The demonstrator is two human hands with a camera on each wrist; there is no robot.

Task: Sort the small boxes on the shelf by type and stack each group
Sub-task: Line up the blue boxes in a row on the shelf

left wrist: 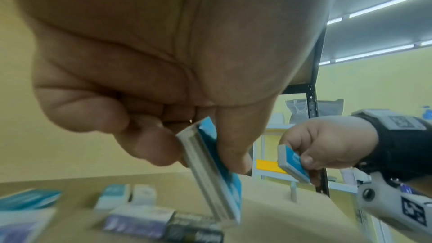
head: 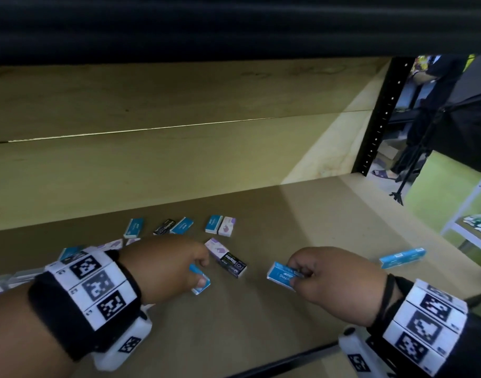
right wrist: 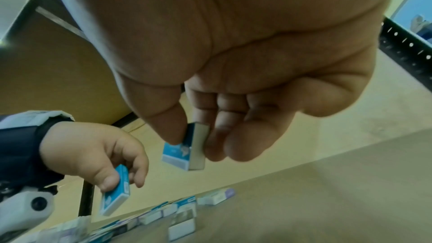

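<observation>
My left hand (head: 176, 264) pinches a small blue staples box (head: 200, 281) between thumb and fingers just above the shelf board; in the left wrist view that blue box (left wrist: 217, 175) hangs tilted. To its right, my right hand (head: 324, 274) pinches another blue staples box (head: 281, 275), seen up close as the blue box (right wrist: 184, 151). Between the hands lie a purple-and-white box (head: 216, 248) and a black staples box (head: 233, 264), end to end. Several more blue, black and purple boxes (head: 179, 226) are scattered farther back.
A lone blue box (head: 403, 257) lies flat at the right of the wooden shelf board (head: 288, 323). More boxes sit at the far left behind my left wrist (head: 4, 282). A black upright post (head: 381, 118) marks the shelf's right end. An upper shelf hangs low overhead.
</observation>
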